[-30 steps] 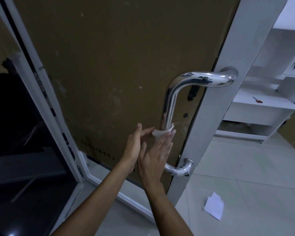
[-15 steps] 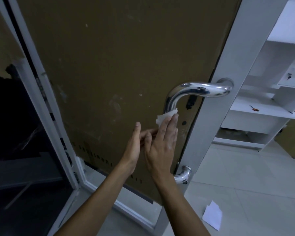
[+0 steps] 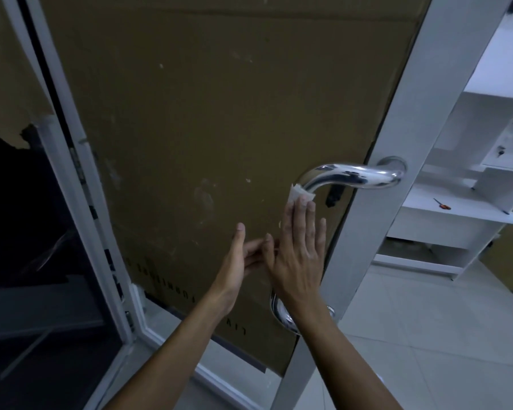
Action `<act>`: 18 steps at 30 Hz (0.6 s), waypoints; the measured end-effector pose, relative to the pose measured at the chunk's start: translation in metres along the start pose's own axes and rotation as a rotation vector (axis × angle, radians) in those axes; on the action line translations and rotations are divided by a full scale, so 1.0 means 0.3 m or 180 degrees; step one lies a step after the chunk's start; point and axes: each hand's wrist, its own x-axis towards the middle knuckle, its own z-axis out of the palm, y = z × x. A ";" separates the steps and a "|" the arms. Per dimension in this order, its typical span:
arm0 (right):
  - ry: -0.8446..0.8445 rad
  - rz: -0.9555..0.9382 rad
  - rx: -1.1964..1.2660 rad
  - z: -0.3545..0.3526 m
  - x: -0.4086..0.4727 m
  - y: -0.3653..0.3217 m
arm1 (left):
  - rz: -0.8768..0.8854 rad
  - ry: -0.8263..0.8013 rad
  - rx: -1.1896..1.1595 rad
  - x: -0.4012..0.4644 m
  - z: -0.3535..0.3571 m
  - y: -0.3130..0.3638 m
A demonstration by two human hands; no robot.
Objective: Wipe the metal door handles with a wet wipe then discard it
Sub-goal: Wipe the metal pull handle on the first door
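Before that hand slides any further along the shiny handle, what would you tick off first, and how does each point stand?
1. Wet wipe lies against the metal door handle, at the upper bend: ok.
2. Right hand presses the wipe with straight fingers: ok.
3. Wipe wraps fully round the bar: cannot tell, the far side is hidden.
4. Left hand is off the handle, loosely open beside the right: ok.
5. Horizontal top stretch toward the door frame is free of obstacles: ok.
6. Somewhere to discard the wipe: not ok, no bin in view.

Two bare forearms, no sleeves; left hand (image 3: 237,261), right hand (image 3: 299,258) ungloved.
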 end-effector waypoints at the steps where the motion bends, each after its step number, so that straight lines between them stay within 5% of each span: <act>1: -0.0062 -0.0089 -0.0105 -0.004 -0.011 0.010 | -0.0020 -0.0021 0.0006 0.000 -0.001 0.001; 8: -0.0307 -0.0680 -0.0795 -0.066 0.077 0.090 | -0.0010 0.0054 0.0084 0.006 0.003 0.006; 18: -0.0303 0.0137 0.0108 -0.032 -0.055 -0.028 | -0.0116 -0.0045 0.0142 0.003 -0.009 0.014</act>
